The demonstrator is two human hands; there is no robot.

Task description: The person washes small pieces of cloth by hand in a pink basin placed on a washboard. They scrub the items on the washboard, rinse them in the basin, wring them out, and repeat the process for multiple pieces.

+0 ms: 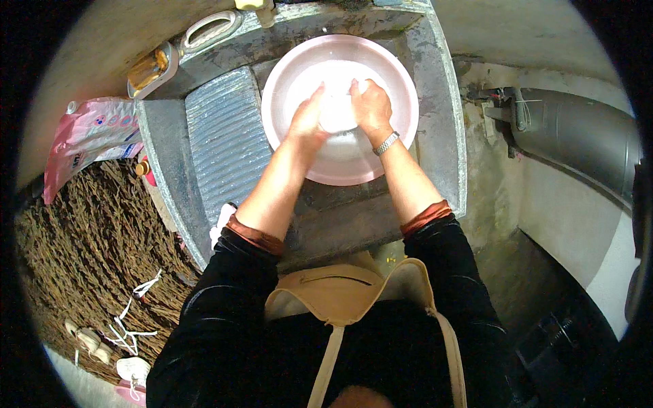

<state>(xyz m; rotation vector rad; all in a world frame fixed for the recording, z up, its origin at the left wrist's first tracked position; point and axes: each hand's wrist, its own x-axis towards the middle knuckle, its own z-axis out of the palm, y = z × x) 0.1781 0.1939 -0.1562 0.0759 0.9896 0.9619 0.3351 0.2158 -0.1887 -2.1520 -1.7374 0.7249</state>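
Observation:
A pale pink plastic basin (339, 176) stands in a stone laundry sink (433, 117), to the right of its ridged washboard (224, 137). Both my hands are inside the basin, over something bright white (337, 109) that glare washes out; whether it is cloth or suds I cannot tell. My left hand (307, 115) lies at the white mass's left side, thumb pointing up. Opposite it, my right hand (371, 104) has its fingers curled at the right side, a metal-banded watch (386, 143) on the wrist. Glare hides what the fingers grip, if anything.
On the sink's back rim are a white-handled brush (211, 30) and a plastic tray (166, 76) with a brownish item. A pink detergent bag (92, 135) leans at the left, above bundled dry twigs (97, 239). A dark cylindrical tank (571, 132) juts along the right wall.

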